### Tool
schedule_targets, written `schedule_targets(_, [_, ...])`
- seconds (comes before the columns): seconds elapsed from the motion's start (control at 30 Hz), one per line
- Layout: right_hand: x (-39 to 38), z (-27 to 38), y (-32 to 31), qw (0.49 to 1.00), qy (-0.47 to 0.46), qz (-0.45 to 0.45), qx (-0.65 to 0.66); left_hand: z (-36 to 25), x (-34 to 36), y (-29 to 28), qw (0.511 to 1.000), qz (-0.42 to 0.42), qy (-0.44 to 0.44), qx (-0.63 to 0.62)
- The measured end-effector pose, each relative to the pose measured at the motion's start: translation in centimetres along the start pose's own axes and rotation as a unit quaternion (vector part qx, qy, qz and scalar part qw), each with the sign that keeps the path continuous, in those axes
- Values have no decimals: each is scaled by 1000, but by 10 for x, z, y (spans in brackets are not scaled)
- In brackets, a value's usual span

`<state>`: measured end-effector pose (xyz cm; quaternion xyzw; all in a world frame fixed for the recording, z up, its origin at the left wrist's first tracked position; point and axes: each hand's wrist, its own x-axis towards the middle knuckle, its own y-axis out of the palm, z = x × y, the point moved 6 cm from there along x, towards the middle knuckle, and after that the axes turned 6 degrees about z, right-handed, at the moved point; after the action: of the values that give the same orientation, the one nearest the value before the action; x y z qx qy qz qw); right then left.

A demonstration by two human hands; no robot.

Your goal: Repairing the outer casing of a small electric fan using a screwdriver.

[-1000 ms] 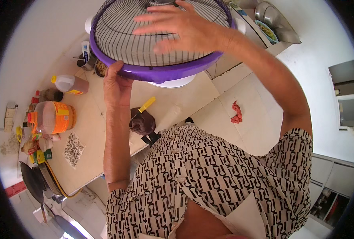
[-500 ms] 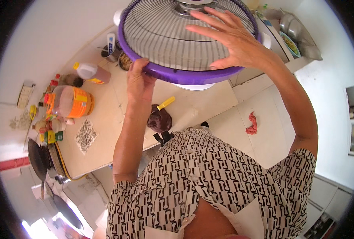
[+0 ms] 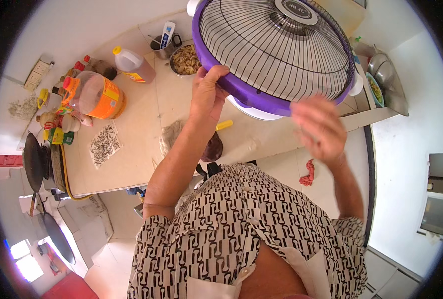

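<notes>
A round electric heater (image 3: 261, 60), with a purple rim, dark wire guard and white hub, is raised and tilted at the top. No blades show behind its wires. My left hand (image 3: 209, 94) is closed on the rim's lower left, thumb over the front. My right hand (image 3: 321, 129) is smeared by motion just below the rim's lower right; whether it touches the rim I cannot tell. Below the heater, a dark brown item (image 3: 212, 148) and a yellow handle (image 3: 224, 124) lie on the counter, partly behind my left arm.
On the pale counter (image 3: 137, 109) stand a large orange-labelled jug (image 3: 99, 94), a smaller jug (image 3: 133, 65), a bowl of food pieces (image 3: 185, 60) and a metal mug (image 3: 165, 49). A red cloth-like scrap (image 3: 307, 173) lies on the floor. Woks (image 3: 33, 162) are at the left.
The heater and my left hand have shifted right in the picture. My right hand has come off the wire guard and dropped below the rim. More of the food bowl shows.
</notes>
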<state>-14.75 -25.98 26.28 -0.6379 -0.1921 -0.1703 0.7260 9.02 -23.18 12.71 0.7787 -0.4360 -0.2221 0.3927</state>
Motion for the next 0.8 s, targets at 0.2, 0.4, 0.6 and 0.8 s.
schedule_targets(0.2, [-62,-11,93,701,447,33,554,3,2,4,1000,22,6,-14])
schedule_targets(0.4, [-59,-22,108,614,425,-51,664,2,-6,-6,999,21,-5,48])
schedule_targets(0.6, [-65,-15,133,593,462,-40,659,10,-36,-34,993,34,-2,110])
schedule_targets(0.8, [-76,-6,166,564,497,-7,659,15,-118,-171,952,-175,-18,251])
